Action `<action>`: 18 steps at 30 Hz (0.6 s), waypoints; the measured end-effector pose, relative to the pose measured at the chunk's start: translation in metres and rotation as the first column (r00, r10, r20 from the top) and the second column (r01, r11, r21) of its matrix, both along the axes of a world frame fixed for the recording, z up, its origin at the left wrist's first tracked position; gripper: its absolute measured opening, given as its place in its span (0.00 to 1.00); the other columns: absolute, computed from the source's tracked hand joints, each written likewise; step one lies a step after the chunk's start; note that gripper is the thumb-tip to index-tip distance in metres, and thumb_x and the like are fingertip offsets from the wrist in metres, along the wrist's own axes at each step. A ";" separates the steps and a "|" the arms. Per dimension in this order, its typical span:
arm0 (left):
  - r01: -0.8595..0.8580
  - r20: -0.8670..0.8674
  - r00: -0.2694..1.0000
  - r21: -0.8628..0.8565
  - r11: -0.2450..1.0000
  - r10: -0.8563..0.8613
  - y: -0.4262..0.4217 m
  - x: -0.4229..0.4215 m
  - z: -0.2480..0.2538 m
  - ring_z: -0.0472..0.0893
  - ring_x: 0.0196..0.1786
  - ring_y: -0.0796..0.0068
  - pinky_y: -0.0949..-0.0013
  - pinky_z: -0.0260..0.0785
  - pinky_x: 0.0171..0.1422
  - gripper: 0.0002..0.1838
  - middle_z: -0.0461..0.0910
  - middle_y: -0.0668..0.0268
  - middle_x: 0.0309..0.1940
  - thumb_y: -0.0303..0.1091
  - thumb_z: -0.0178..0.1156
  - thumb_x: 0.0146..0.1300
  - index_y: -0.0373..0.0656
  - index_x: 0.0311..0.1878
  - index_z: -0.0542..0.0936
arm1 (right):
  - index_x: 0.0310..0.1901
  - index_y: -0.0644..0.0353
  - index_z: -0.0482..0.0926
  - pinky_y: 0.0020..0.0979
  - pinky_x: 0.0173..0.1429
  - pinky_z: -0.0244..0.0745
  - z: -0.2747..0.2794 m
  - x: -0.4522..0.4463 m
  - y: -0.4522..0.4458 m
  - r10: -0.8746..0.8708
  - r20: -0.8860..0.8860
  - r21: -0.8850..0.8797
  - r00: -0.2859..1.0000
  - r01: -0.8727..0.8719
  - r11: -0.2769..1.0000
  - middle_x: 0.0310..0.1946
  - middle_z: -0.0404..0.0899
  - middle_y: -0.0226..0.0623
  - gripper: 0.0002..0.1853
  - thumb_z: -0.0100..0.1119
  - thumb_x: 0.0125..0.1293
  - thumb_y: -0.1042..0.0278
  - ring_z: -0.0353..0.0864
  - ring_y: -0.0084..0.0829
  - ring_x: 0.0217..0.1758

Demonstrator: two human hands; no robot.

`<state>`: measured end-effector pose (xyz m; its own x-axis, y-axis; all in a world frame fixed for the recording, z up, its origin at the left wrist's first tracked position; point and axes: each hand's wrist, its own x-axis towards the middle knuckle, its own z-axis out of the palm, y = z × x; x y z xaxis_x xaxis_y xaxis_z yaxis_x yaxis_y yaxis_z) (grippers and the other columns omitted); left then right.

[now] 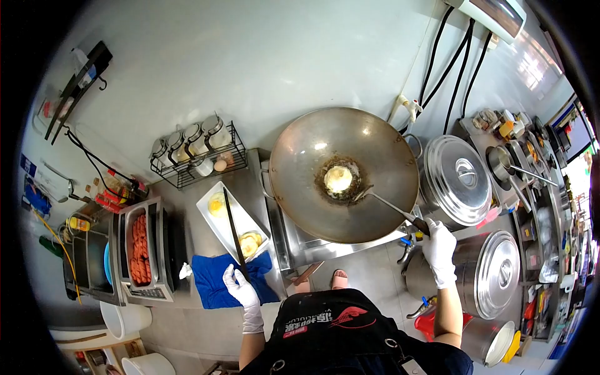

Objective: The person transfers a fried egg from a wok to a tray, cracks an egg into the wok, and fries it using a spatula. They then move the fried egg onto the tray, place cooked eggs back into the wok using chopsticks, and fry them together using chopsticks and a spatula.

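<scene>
My right hand [440,250], in a white glove, grips the dark handle of a metal wok spatula [394,207]. The spatula's head rests inside a large wok [306,137], just right of a pale, egg-like round piece [337,179] in dark oil at the bottom. My left hand [241,291], also white-gloved, is over the edge of a folded blue cloth [209,281], its fingers loosely bent and apart. Beside those fingers ends a long black stick-like utensil [232,219], which lies across a white rectangular tray [215,232]. Yellowish fried eggs [250,244] sit at both ends of the tray.
A wire rack [234,159] with lidded jars and an egg stands by the wall. Red sausages [139,250] fill a metal appliance at left. Lidded steel pots [456,178] stand right of the wok, near a tap [409,247] and crowded shelves.
</scene>
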<state>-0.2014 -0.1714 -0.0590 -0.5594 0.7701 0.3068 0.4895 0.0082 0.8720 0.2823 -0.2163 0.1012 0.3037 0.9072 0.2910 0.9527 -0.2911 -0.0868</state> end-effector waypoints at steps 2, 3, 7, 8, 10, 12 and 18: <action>0.000 0.022 1.000 0.005 1.000 0.000 0.000 -0.001 -0.001 0.75 0.50 0.66 0.66 0.66 0.58 0.10 0.77 0.59 0.48 0.27 0.56 0.68 0.37 0.50 0.77 | 0.46 0.61 0.80 0.38 0.39 0.74 0.000 -0.001 0.001 -0.010 0.004 -0.018 1.000 0.010 1.000 0.32 0.78 0.41 0.20 0.61 0.47 0.77 0.80 0.43 0.35; -0.001 0.028 1.000 0.003 1.000 0.001 0.000 -0.002 -0.001 0.75 0.50 0.66 0.66 0.66 0.58 0.10 0.77 0.59 0.48 0.27 0.56 0.68 0.37 0.50 0.77 | 0.46 0.61 0.80 0.38 0.39 0.74 0.001 -0.002 0.002 -0.016 0.006 -0.028 1.000 0.016 0.999 0.32 0.78 0.41 0.20 0.61 0.47 0.77 0.80 0.43 0.35; -0.006 0.050 0.999 -0.006 1.000 0.007 -0.001 -0.002 -0.003 0.75 0.50 0.66 0.66 0.66 0.58 0.10 0.77 0.59 0.47 0.27 0.55 0.68 0.36 0.49 0.77 | 0.46 0.60 0.80 0.38 0.40 0.74 0.008 -0.007 0.004 -0.006 -0.007 -0.033 1.000 0.006 0.999 0.32 0.78 0.41 0.20 0.61 0.47 0.77 0.80 0.43 0.35; -0.009 0.054 0.998 -0.009 1.000 0.009 -0.001 -0.002 -0.003 0.75 0.50 0.66 0.66 0.66 0.59 0.10 0.77 0.59 0.47 0.27 0.55 0.67 0.36 0.49 0.78 | 0.46 0.60 0.80 0.38 0.40 0.74 0.006 -0.007 0.005 -0.006 0.000 -0.034 1.000 0.006 0.999 0.32 0.78 0.41 0.20 0.61 0.47 0.77 0.80 0.43 0.35; -0.006 0.046 0.999 -0.010 1.000 0.007 -0.001 -0.002 -0.004 0.76 0.50 0.66 0.66 0.66 0.59 0.09 0.77 0.59 0.47 0.27 0.55 0.67 0.36 0.49 0.78 | 0.46 0.60 0.80 0.39 0.39 0.74 0.003 -0.006 0.005 -0.005 0.005 -0.038 1.000 0.005 0.999 0.32 0.78 0.41 0.20 0.61 0.47 0.77 0.80 0.43 0.35; -0.003 0.053 0.999 -0.005 1.000 0.003 -0.001 -0.002 -0.006 0.76 0.50 0.66 0.66 0.66 0.59 0.09 0.77 0.59 0.47 0.26 0.55 0.67 0.35 0.49 0.78 | 0.46 0.60 0.80 0.39 0.39 0.74 0.000 -0.004 0.004 -0.002 0.001 -0.041 1.000 0.002 0.999 0.32 0.78 0.41 0.20 0.61 0.48 0.77 0.80 0.43 0.35; -0.001 0.055 0.998 0.005 1.000 0.001 -0.001 -0.001 -0.009 0.76 0.50 0.66 0.66 0.66 0.59 0.09 0.77 0.59 0.47 0.26 0.55 0.68 0.35 0.49 0.78 | 0.46 0.60 0.80 0.39 0.40 0.74 0.001 -0.004 0.003 0.008 -0.022 -0.034 1.000 -0.009 0.999 0.32 0.77 0.42 0.20 0.61 0.48 0.77 0.80 0.44 0.35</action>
